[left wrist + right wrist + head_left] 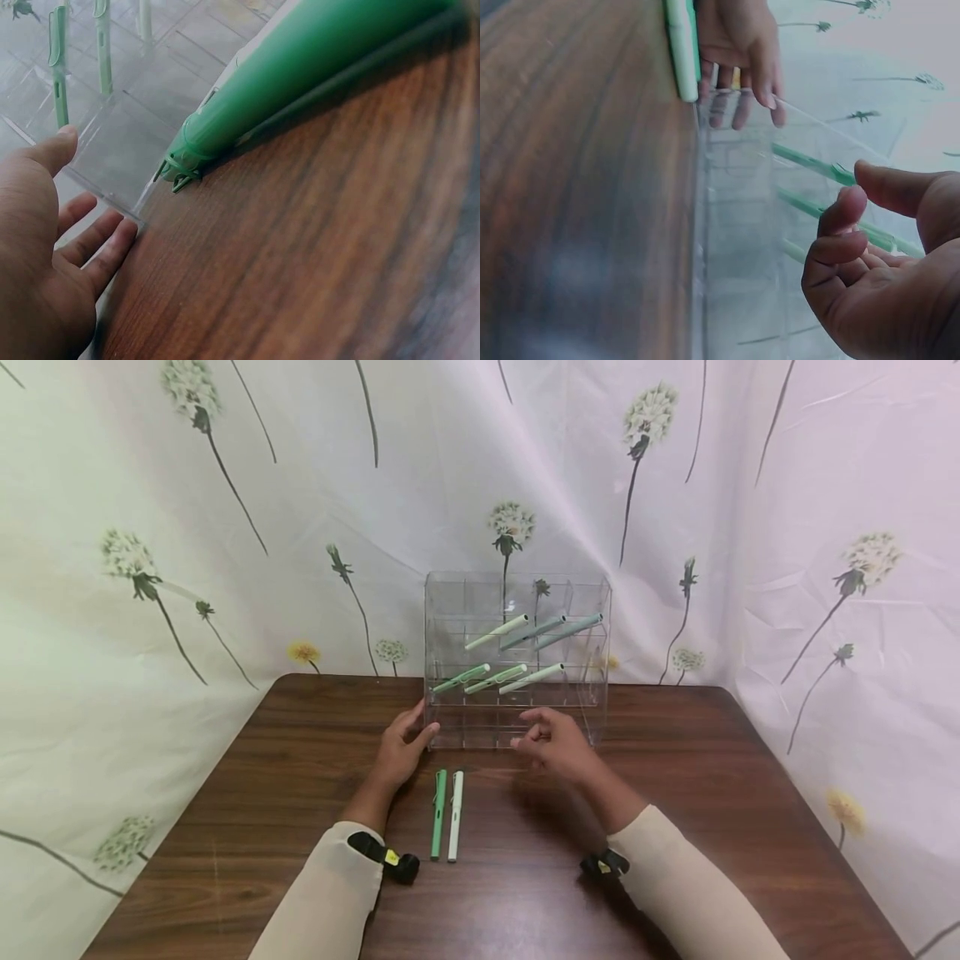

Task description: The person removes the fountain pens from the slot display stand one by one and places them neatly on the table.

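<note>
A clear acrylic rack (517, 718) with rows of compartments stands towards the back of the table. Three pens, one pale green (497, 632) and two grey-blue (570, 631), slant in an upper row. Below them slant a green pen (461, 677), a lighter green pen (495, 679) and a pale one (531, 678). My left hand (399, 750) touches the rack's left side, its thumb in front and fingers extended along the side. In front of the rack's lower row is my right hand (889, 277), fingers loosely bent with nothing between them.
On the brown table (285, 827) before the rack lie a green pen (438, 818) and a white pen (456, 818), side by side. A white curtain (420, 510) with dandelion prints hangs behind and at both sides.
</note>
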Tool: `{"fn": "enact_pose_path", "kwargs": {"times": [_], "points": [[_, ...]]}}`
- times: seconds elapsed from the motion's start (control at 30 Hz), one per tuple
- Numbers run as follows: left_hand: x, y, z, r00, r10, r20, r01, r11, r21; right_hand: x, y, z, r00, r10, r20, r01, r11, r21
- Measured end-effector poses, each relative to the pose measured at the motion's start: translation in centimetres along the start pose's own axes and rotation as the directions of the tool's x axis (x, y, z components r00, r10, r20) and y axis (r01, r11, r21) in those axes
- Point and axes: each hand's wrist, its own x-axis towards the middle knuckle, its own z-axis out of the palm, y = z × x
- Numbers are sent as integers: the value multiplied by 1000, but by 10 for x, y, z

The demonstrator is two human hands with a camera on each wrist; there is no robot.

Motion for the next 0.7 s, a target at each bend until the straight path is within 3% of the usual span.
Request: {"fn": "enact_pose_path", "kwargs": {"times": [0.17, 0.33, 0.53, 0.7], "points": [[-1, -2, 0, 1000, 3, -1, -3, 1000, -14, 1, -8, -16, 994, 22, -109, -20, 1000, 25], [0, -5, 1, 1000, 7, -4, -7, 1000, -11, 3, -14, -31, 973, 59, -224, -38, 995, 94], [1, -5, 4, 1000, -7, -21, 7, 1000, 13, 13, -17, -36, 937, 54, -344, 19, 979, 205], [1, -6, 3, 1000, 1, -19, -1, 1000, 10, 21, -18, -35, 919, 35, -393, 48, 979, 199]]}}
